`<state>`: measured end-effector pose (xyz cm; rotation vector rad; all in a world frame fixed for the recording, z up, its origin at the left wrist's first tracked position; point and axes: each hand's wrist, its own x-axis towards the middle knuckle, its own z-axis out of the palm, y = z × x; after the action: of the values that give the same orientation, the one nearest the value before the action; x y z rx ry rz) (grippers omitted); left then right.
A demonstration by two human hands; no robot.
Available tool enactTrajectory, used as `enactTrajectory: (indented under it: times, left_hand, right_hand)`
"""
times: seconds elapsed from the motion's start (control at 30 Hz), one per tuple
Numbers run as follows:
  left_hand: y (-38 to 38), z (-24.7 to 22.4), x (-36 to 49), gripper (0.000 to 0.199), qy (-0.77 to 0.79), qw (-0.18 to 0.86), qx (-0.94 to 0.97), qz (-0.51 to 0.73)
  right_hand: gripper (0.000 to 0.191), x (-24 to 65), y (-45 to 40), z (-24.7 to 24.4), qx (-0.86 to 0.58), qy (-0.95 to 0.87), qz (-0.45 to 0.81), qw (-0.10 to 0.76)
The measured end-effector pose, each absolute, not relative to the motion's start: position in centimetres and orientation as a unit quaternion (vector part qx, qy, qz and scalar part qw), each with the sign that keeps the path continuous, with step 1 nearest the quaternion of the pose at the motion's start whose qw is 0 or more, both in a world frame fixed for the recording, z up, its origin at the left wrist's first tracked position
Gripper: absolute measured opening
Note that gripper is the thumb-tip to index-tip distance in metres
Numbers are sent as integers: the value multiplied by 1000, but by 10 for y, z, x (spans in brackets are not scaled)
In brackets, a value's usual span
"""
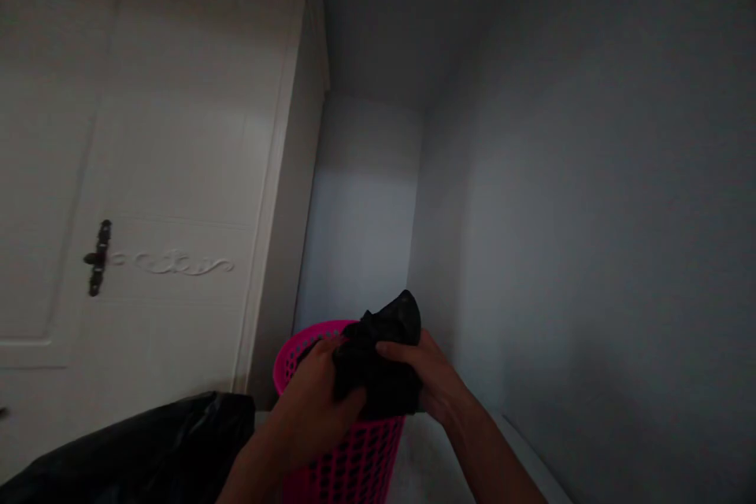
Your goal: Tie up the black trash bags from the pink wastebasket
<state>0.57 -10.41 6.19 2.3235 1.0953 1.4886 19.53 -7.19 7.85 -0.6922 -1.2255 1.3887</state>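
Both my hands grip a crumpled black bundle (378,366) over the mouth of a pink perforated basket (354,465). It is soft and dark; whether it is cloth or thin plastic I cannot tell. My left hand (322,402) has its fingers closed around the bundle's left side, with the thumb at the near edge. On the right side, my right hand (428,374) pinches it, thumb on top and fingers underneath. One end of the bundle sticks up above the hands. What lies inside the basket is mostly hidden by my hands and the bundle.
A shiny black plastic bag (153,441) lies at the lower left. Behind it stands a tall white wardrobe (183,134) with a dark handle (99,258). A grey wall (591,213) rises close on the right, and the room's corner is behind the basket.
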Motion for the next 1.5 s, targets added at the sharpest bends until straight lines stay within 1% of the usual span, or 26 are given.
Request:
enactTrajectory:
  times: [0.1, 0.17, 0.23, 0.3, 0.37, 0.47, 0.57, 0.63, 0.7, 0.77, 0.83, 0.9, 1.0, 1.03, 1.1, 1.13, 1.17, 1.2, 1.23, 1.3, 1.33, 1.4, 1.5]
  left_hand:
    - [-106, 55, 0, 32, 394, 56, 797, 455]
    - [-105, 51, -2, 33, 406, 87, 790, 451]
    - [-102, 50, -3, 30, 412, 135, 780, 452]
    - [-97, 51, -3, 29, 407, 171, 765, 469]
    - [-91, 52, -1, 31, 397, 196, 753, 488]
    - [-81, 53, 1, 30, 405, 214, 716, 527]
    - [-78, 55, 4, 33, 410, 202, 634, 623]
    - [-81, 59, 6, 34, 392, 232, 598, 659]
    - [-85, 63, 10, 32, 376, 292, 574, 666]
    - [-88, 65, 14, 35, 364, 337, 545, 676]
    - [-87, 63, 17, 38, 363, 351, 522, 688]
    - [-86, 60, 19, 46, 380, 343, 518, 685]
    - [-89, 55, 22, 69, 386, 365, 536, 656]
    - [-91, 54, 23, 79, 372, 386, 543, 647]
    - [-97, 53, 27, 97, 321, 437, 548, 637]
    - [-101, 53, 29, 105, 296, 463, 545, 633]
    - [-104, 53, 30, 109, 280, 481, 543, 629]
    - [-106, 53, 31, 107, 276, 487, 544, 625]
    - [-108, 54, 31, 98, 283, 479, 550, 622]
    - [-110, 56, 31, 70, 328, 424, 575, 618]
    - [-111, 56, 30, 63, 348, 392, 589, 615]
    - [-112, 58, 29, 65, 351, 374, 604, 610]
    - [-113, 62, 29, 80, 298, 434, 615, 587]
  right_hand:
    - [59, 194, -69, 75, -323, -454, 549, 623]
    - [64, 193, -67, 72, -327, -412, 536, 661]
    - [66, 191, -66, 69, -302, -416, 540, 667]
    - [58, 186, -66, 67, -279, -440, 548, 655]
    - [50, 180, -66, 66, -289, -449, 536, 654]
    - [60, 172, -68, 65, -302, -429, 498, 690]
    - [63, 170, -72, 66, -229, -409, 510, 721]
    - [60, 172, -75, 67, -187, -417, 532, 713]
    - [52, 176, -78, 67, -179, -425, 541, 703]
    - [40, 179, -78, 66, -183, -411, 537, 713]
    - [37, 180, -77, 65, -177, -386, 534, 731]
    - [37, 179, -76, 65, -166, -380, 539, 734]
    - [38, 178, -80, 65, -156, -406, 563, 703]
    - [43, 177, -82, 65, -149, -417, 571, 691]
    - [61, 177, -87, 64, -132, -434, 587, 671]
    - [70, 178, -88, 64, -126, -441, 592, 662]
    - [74, 178, -89, 63, -125, -447, 593, 658]
    - [72, 178, -90, 62, -130, -455, 590, 654]
    - [65, 179, -89, 60, -144, -464, 580, 654]
    - [44, 179, -89, 59, -180, -491, 543, 657]
    - [36, 179, -88, 58, -198, -508, 519, 658]
    - [28, 178, -89, 60, -214, -535, 477, 663]
    - [23, 178, -90, 64, -193, -528, 451, 692]
